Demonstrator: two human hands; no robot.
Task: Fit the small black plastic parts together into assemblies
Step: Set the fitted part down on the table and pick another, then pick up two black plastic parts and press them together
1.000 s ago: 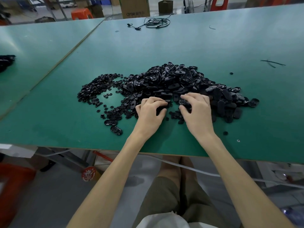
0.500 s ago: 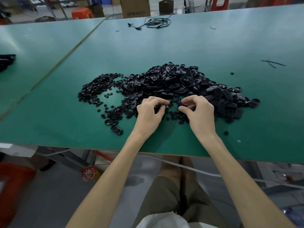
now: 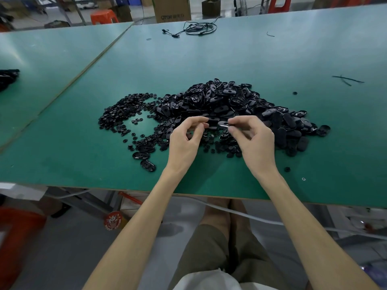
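A big heap of black oval plastic shells (image 3: 228, 101) lies on the green table (image 3: 209, 59), with a spread of small round black parts (image 3: 123, 111) at its left. My right hand (image 3: 254, 139) is raised over the heap's near edge and pinches one oval shell (image 3: 223, 124) between thumb and fingertips. My left hand (image 3: 185, 139) is just left of it, fingers curled, thumb and forefinger pinched together; a small part between them is too hidden to make out. Two finished-looking oval pieces (image 3: 144, 160) lie apart at the near left.
A coiled black cable (image 3: 196, 29) lies at the table's far edge, black strips (image 3: 346, 79) at the right. A second green table (image 3: 41, 59) joins on the left with dark items (image 3: 7, 77) on it. Cardboard boxes (image 3: 172, 8) and stools stand beyond.
Both hands have lifted off the pile and drawn slightly toward me. The right hand now holds an oval shell up between the two hands.
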